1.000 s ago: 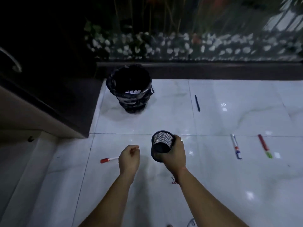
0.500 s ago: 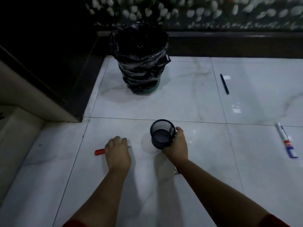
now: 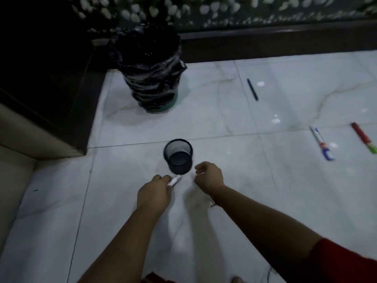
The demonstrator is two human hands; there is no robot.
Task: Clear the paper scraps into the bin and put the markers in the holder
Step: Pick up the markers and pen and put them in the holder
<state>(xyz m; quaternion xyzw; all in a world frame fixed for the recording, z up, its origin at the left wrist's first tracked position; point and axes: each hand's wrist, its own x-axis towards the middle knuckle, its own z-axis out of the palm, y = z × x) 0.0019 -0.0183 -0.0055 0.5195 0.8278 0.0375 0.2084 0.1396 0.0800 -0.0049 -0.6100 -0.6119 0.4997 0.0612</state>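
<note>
Right hand (image 3: 208, 176) now off round mesh holder (image 3: 180, 169)

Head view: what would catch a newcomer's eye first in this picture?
At the middle of the pale floor the left hand pinches a marker right by the black mesh holder, while the right hand beside it holds nothing. Behind stands the black-bagged bin; a blue-tipped marker and a red-and-green marker lie far right.
</note>
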